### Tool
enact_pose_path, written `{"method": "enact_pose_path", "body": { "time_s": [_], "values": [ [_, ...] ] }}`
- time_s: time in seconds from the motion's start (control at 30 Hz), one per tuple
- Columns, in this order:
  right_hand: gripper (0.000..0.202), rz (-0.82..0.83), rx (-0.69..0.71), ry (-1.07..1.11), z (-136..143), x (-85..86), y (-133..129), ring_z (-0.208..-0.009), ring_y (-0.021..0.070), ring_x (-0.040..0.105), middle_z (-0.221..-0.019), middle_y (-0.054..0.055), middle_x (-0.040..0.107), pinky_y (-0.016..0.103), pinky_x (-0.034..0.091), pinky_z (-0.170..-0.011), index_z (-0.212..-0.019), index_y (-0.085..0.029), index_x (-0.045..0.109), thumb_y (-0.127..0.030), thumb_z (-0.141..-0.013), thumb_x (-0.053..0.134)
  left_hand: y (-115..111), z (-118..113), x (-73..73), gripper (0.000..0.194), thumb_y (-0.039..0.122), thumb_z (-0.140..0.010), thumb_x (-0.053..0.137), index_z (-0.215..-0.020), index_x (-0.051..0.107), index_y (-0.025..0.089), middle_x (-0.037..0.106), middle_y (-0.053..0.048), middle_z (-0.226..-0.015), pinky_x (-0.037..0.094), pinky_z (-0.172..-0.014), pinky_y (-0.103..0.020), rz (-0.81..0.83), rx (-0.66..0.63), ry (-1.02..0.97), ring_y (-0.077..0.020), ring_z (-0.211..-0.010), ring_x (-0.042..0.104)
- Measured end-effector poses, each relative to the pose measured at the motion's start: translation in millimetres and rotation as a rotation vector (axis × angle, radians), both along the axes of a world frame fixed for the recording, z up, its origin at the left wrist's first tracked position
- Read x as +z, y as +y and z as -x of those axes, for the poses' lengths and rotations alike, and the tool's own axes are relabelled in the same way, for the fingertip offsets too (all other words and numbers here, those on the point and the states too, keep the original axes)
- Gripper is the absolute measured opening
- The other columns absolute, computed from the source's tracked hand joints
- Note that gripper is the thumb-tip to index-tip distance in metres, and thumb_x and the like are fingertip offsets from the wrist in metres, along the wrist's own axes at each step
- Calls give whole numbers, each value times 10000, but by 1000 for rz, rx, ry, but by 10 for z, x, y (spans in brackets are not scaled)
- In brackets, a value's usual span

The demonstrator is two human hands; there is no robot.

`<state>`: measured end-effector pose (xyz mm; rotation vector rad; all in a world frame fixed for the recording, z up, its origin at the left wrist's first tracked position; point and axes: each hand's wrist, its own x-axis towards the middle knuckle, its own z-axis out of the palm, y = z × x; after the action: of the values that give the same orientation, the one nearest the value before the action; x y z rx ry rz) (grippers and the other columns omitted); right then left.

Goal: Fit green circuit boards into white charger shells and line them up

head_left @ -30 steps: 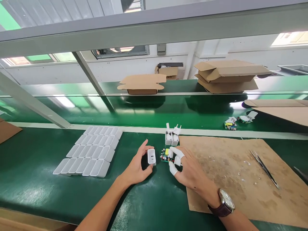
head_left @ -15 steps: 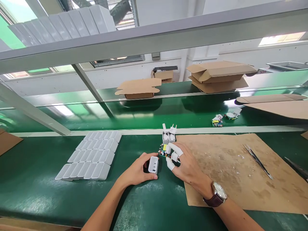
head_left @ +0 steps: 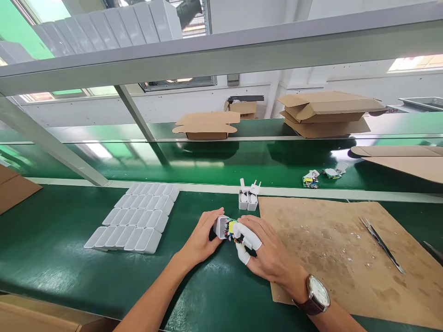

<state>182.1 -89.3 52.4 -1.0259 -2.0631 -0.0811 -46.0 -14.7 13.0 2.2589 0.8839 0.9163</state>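
My left hand (head_left: 204,236) is closed around a white plastic charger housing (head_left: 219,226), its open end facing right. A small circuit board (head_left: 232,227) with a yellow part sits at that opening; how deep it reaches inside cannot be told. My right hand (head_left: 265,246), with white finger cots on the thumb and fingers, pinches the board from the right. Just beyond the hands, two white housings (head_left: 248,200) stand upright with white plug pieces on top. To the left, several white housings (head_left: 138,216) lie in neat rows on the green table.
A stained cardboard sheet (head_left: 328,244) covers the right of the bench, with tweezers (head_left: 381,245) on it. Loose circuit boards (head_left: 310,180) lie on the green surface behind. Cardboard boxes (head_left: 325,110) sit further back. A shelf beam (head_left: 221,53) crosses overhead.
The housing in my left hand has turned so its open end faces right. My right hand has brought the circuit board to that opening. The view has shifted slightly.
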Motion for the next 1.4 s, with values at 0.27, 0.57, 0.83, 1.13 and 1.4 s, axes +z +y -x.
{"method": "enact_pose_path", "body": {
  "time_s": [0.27,0.57,0.83,1.13,1.4],
  "values": [
    [637,39,-5,-52,0,19,-6,-1229,352,621,-1273,177,650,551,600,-969,-1549,-171,350,-92,-936,501,-21,-20,24,676,121,-944,620,-1540,366,312,582,-127,-1408,497,-1094,-533,-101,-6,35,-307,-1294,558],
    [585,34,-11,-73,-1,36,11,-1200,349,622,-1259,187,643,530,608,-949,-1497,-133,396,-67,-922,478,-33,-33,47,671,101,-949,597,-1538,360,320,573,-105,-1412,483,-1108,-510,-89,-25,61,-288,-1294,539],
    [611,37,-9,-65,-13,14,22,-1215,348,607,-1276,180,635,536,587,-977,-1515,-149,371,-58,-921,486,-24,-38,39,632,141,-961,621,-1521,381,309,584,-114,-1390,500,-1079,-500,-127,-22,47,-288,-1261,551],
    [584,53,-9,-65,-16,-15,25,-1212,348,593,-1275,198,631,544,574,-994,-1489,-108,407,-56,-913,489,-25,-42,32,622,133,-956,620,-1515,399,292,587,-112,-1373,508,-1068,-485,-147,-6,60,-282,-1245,553],
    [553,53,6,-70,-23,19,23,-1188,347,596,-1255,193,636,534,582,-977,-1449,-97,442,-39,-901,491,-32,-51,24,609,133,-969,606,-1519,394,285,577,-116,-1378,499,-1082,-472,-152,-11,46,-272,-1261,546]
  ]
}}
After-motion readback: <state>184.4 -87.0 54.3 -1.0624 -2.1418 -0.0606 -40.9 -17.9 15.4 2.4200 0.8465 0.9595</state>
